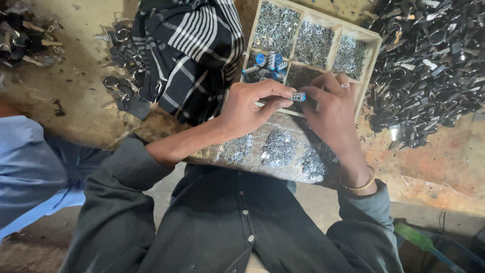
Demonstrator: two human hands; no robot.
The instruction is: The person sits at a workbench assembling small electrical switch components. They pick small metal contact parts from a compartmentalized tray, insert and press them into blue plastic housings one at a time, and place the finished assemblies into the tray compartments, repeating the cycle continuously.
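Note:
My left hand [250,107] and my right hand [331,103] meet over the near edge of a wooden compartment tray [373,46]. Together they pinch a small blue and silver metal piece [297,96] between their fingertips. The right hand wears a ring and a gold bangle on the wrist. Several more blue pieces [268,65] lie in a tray compartment just beyond the left hand. The other compartments hold heaps of small silver metal parts [275,25]. Below the hands, further silver parts [278,149] lie in piles under a clear plastic sheet.
A black and white striped cloth [189,53] lies left of the tray. A large heap of dark metal clips [429,65] fills the right side. Smaller dark clips and rings [121,76] sit at left. A person's blue sleeve [30,167] is at far left.

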